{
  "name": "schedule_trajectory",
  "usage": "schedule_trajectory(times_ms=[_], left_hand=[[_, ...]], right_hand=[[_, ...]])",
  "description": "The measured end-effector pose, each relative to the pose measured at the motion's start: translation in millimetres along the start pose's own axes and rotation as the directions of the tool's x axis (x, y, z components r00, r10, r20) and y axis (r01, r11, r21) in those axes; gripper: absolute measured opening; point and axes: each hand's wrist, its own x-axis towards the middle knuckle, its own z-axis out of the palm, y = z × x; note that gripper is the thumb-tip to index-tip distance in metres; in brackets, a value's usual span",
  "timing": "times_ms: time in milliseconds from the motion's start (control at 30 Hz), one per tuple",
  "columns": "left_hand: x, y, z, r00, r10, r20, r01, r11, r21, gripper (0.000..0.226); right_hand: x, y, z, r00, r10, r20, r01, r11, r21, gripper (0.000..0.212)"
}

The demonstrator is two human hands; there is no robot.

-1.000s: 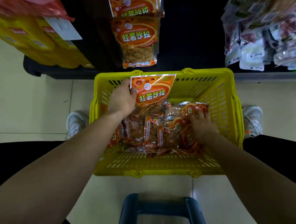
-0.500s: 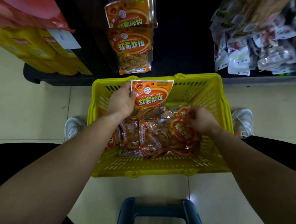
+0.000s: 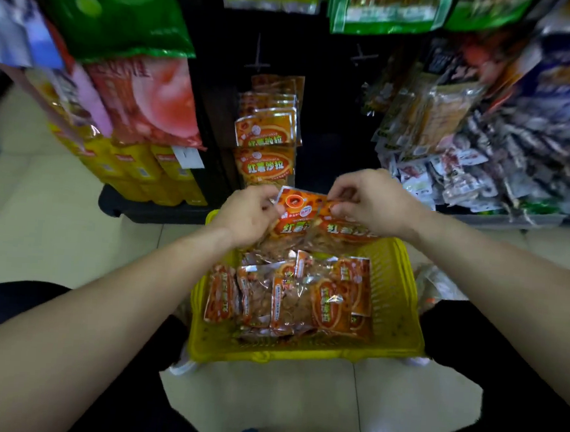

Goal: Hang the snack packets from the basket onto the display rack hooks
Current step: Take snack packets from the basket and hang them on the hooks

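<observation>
A: Layout?
B: Rack (image 3: pixel 331 118) ahead, with matching hung packets (image 3: pixel 265 137). The yellow basket (image 3: pixel 403 291) below holds a pile of loose packets (image 3: pixel 291 297).
A: Hands?
B: Two packets (image 3: pixel 295 220) are up over the basket's far end. Left hand (image 3: pixel 246 213) pinches one's top corner, right hand (image 3: pixel 372 201) the other's top edge.
A: Handling?
B: Probably light, crinkly, slippery and brittle inside. Grip the header seal.

Yellow slotted basket (image 3: pixel 403 291), orange-red snack packets (image 3: pixel 297 213) with clear windows, green bags (image 3: pixel 105 11) above.
</observation>
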Motion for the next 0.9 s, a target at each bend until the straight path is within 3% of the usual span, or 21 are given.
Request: schedule_trajectory(times_ms=[133,367,500,600,800,900], left_hand=[[-22.8,32.2,-21.7,0.994,0.109,0.017,-0.107,0.99,-0.094,0.019],[-42.2,53.8,-4.6,0.997,0.047,0.056,-0.023,0.932,-0.362,0.015],[-30.2,58.1,2.8,0.997,-0.058,-0.048,0.027,0.869,-0.495,0.018],[-18.6,58.5,5.3,0.996,-0.057,-0.073,0.01,0.851,-0.525,0.018],[12.2,53.4,-0.2,0.989,-0.037,-0.146,-0.027,0.911,-0.412,0.023],[26.7,47.5,-9.2,0.991,-0.084,-0.101,0.03,0.894,-0.448,0.017]], right_hand=[[-15.7,-22.5,-36.5,0.987,-0.122,-0.104,0.119,0.992,-0.035,0.015],[-24.4,-19.6,-25.9,0.987,0.034,-0.155,-0.019,0.995,0.099,0.019],[-1.8,-21.8,-27.4,0.969,0.083,-0.232,-0.047,0.987,0.155,0.03],[16.1,-19.7,-28.8,0.955,0.136,-0.262,-0.091,0.98,0.178,0.031],[47.6,-4.0,-23.3,0.965,0.127,-0.229,-0.097,0.986,0.137,0.034],[56.4,7.4,-26.9,0.99,0.085,-0.115,-0.063,0.982,0.178,0.026]])
